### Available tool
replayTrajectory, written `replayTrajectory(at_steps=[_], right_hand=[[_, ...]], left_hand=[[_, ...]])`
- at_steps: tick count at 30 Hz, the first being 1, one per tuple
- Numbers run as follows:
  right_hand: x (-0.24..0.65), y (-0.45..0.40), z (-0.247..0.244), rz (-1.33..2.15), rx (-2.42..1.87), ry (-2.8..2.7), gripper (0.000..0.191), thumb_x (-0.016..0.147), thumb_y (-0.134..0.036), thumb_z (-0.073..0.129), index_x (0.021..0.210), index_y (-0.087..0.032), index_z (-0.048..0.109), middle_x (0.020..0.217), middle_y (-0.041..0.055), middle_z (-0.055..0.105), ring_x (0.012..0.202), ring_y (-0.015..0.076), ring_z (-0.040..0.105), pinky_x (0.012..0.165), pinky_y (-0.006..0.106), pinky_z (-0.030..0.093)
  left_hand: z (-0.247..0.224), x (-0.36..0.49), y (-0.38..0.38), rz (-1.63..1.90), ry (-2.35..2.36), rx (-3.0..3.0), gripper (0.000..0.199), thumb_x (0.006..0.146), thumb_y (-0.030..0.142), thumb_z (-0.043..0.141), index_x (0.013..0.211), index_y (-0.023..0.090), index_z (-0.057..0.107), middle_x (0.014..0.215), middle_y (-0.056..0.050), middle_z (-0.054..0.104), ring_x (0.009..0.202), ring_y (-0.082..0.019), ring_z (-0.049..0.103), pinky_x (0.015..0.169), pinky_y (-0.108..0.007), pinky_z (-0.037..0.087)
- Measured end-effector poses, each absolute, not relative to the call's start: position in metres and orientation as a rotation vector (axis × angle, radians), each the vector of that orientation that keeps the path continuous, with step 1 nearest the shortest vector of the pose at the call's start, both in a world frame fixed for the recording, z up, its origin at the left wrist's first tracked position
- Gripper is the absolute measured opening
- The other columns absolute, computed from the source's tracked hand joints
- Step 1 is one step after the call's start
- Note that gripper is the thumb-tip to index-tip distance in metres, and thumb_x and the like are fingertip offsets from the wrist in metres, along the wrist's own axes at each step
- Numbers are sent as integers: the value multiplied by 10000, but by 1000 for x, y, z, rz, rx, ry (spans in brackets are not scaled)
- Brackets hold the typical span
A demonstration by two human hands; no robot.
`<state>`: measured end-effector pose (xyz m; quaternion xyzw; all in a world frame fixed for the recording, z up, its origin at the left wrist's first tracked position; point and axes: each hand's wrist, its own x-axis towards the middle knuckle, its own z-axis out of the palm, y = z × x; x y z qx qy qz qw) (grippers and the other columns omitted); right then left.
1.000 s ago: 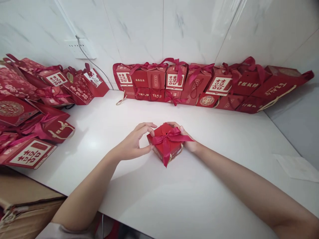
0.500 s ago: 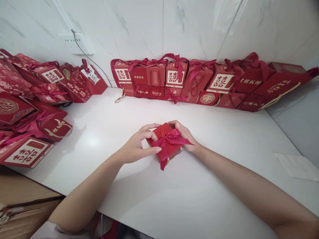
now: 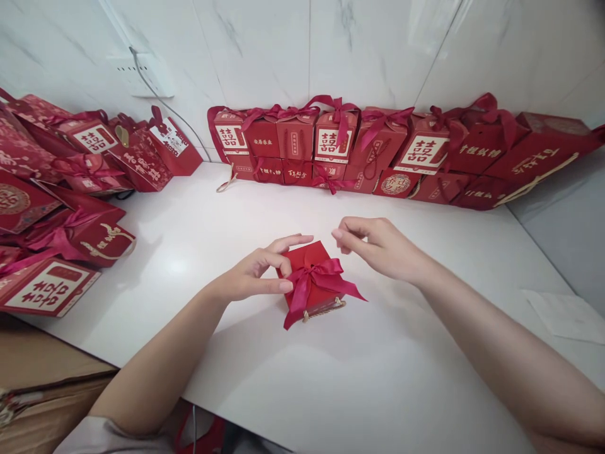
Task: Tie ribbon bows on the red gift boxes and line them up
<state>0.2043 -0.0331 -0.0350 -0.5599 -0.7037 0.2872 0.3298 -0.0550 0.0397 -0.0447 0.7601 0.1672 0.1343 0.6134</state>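
Ok so the red box (image 3: 319,291) sits on the desk (image 3: 340,391), just right of the closer left hand (image 3: 258,271) and loosely gripped by it, while the right hand (image 3: 378,247) hovers apart off the far-right side, curled closed.

The left hand (image 3: 255,271) hid part of the box (image 3: 322,288). Left of the box, the frame's edge cut off the pile (image 3: 89,200) and carton (image 3: 51,403); behind it, the stacked boxes' (image 3: 380,140) finest print was unreadable.

view: head, single | from: person's head, above the worktop (image 3: 401,372) | facing: forward and down | nearness: close to left hand (image 3: 248,274) and right hand (image 3: 384,249) | far end: tiled wall (image 3: 265,50) behind
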Motion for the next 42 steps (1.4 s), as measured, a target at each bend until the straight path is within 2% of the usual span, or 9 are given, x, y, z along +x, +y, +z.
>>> replayTrajectory(at_steps=[5, 9, 11, 14, 21, 25, 27, 34, 42], right_hand=[[196, -79, 7, 531, -1638, -2347, 344, 935, -546, 502, 852, -216, 556, 696, -6, 619, 567, 155, 519, 533, 266, 297], [181, -88, -2, 282, -1567, -2598, 15, 944, -178, 502, 949, -191, 507, 753, 15, 624, 609, 175, 529, 549, 278, 281], [181, -87, -4, 164, -1509, -2663, 172, 882, -25, 471, 881, -197, 486, 726, 0, 591, 595, 166, 493, 557, 278, 272], [187, -84, -3, 69, -1464, -2666, 246, 840, 34, 471, 801, -208, 444, 683, -27, 540, 560, 145, 430, 571, 275, 272], [198, -83, -5, 82, -1571, -2633, 244, 922, -89, 470, 715, -211, 426, 624, -27, 530, 532, 142, 443, 543, 284, 235], [200, -82, -10, 156, -1646, -2633, 276, 943, -110, 438, 684, -205, 455, 625, -9, 557, 546, 145, 495, 535, 292, 229], [202, -83, -11, 187, -1624, -2636, 277, 943, -109, 435, 687, -205, 477, 629, -6, 566, 555, 145, 506, 536, 292, 236], [213, -88, -14, 222, -1560, -2640, 263, 939, -107, 431, 736, -213, 560, 666, 8, 607, 572, 150, 533, 552, 287, 270], [205, -88, -12, 269, -1703, -2595, 245, 970, -262, 458, 740, -221, 532, 673, 2, 603, 559, 168, 540, 524, 303, 260]], left_hand=[[-45, -55, 38, 312, 364, 1670, 216, 858, 285, 650, 683, 160, 641, 1561, -54, 338, 1427, -358, 331, 1140, -477, 328], [-46, -55, 38, 423, 398, 1660, 302, 921, 329, 556, 673, 157, 574, 1544, -80, 368, 1450, -349, 286, 1095, -478, 376], [-46, -55, 39, 491, 423, 1690, 339, 931, 341, 539, 646, 157, 530, 1548, -71, 364, 1464, -340, 255, 1132, -489, 324], [-44, -58, 42, 469, 435, 1726, 374, 928, 370, 538, 622, 158, 497, 1549, -61, 368, 1484, -333, 201, 1189, -514, 209], [-43, -62, 50, 308, 390, 1801, 337, 858, 345, 642, 598, 162, 531, 1530, -45, 406, 1487, -307, 203, 1222, -457, 136], [-45, -62, 50, 226, 391, 1723, 378, 863, 397, 621, 592, 155, 514, 1497, -92, 441, 1389, -348, 381, 1064, -429, 400], [-46, -63, 50, 204, 408, 1690, 375, 853, 407, 630, 606, 153, 507, 1478, -112, 457, 1350, -358, 424, 991, -422, 451], [-41, -63, 51, 230, 411, 1760, 293, 865, 355, 632, 658, 160, 564, 1503, -80, 427, 1433, -339, 308, 1148, -460, 289], [-46, -62, 50, 248, 356, 1669, 255, 844, 337, 657, 669, 153, 634, 1514, -103, 410, 1343, -367, 444, 1032, -448, 435]])
